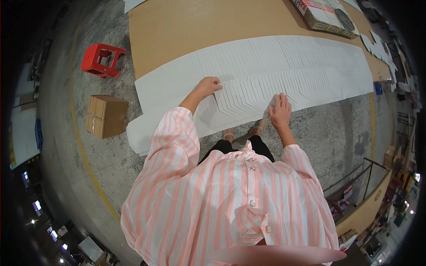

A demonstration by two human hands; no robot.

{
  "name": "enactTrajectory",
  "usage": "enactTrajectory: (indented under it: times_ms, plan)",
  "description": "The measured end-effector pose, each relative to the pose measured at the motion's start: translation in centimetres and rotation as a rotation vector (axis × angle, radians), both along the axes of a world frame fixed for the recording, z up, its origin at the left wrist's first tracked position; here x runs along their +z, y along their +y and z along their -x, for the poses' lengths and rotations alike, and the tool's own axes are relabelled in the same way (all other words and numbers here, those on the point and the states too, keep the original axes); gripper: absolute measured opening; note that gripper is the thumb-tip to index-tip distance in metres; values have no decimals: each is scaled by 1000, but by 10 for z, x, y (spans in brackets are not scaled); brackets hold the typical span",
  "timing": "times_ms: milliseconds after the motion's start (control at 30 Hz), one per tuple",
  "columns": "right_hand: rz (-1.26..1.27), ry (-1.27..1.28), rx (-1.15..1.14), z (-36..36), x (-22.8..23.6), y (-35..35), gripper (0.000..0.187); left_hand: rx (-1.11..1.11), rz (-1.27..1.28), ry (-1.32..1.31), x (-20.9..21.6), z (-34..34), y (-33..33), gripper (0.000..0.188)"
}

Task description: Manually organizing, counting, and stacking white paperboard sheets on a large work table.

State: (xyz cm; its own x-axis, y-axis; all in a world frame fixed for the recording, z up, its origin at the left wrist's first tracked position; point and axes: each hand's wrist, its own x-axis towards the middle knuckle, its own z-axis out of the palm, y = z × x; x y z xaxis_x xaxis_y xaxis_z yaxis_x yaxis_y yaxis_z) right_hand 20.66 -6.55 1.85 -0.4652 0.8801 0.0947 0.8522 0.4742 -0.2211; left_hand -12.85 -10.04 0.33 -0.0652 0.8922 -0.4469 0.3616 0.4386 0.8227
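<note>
Across the near side of the table lies a long spread of white sheets (319,62), overlapping like shingles in a fanned row, with a second row behind. My left hand (207,87) is closed, its thumb and fingers pinched at the raised edge of a white sheet near the left part of the front row. To its right, my right hand (280,111) lies with fingers stretched out on the front edge of the overlapping sheets. Its palm is turned down, and nothing shows in its grip.
The brown table (177,26) extends beyond the sheets. A strapped stack of printed card (326,17) sits at the far right. On the concrete floor to the left are a red plastic stool (95,60) and a cardboard box (106,116). A wooden-sided cart (368,201) stands at right.
</note>
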Motion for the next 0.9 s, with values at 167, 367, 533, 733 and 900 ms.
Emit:
enactTrajectory:
  times_ms: [167, 367, 533, 733, 900]
  plan:
    - [25, 1, -20, -4, -6, 0, 55, -33, -25, 144, 3, -2, 3, 22]
    - [3, 23, -7, -3, -5, 0, 54, -114, -78, 308, 7, -4, 2, 26]
    - [-5, 260, 157, 14, 20, -13, 37, -25, -250, 400, 31, 12, -13, 21]
    - [796, 251, 521, 47, 14, -70, 23, -322, -64, 583, 22, 60, -42, 24]
    - [907, -24, 656, 73, 4, -74, 31, -343, -43, 707, 27, 54, -60, 30]
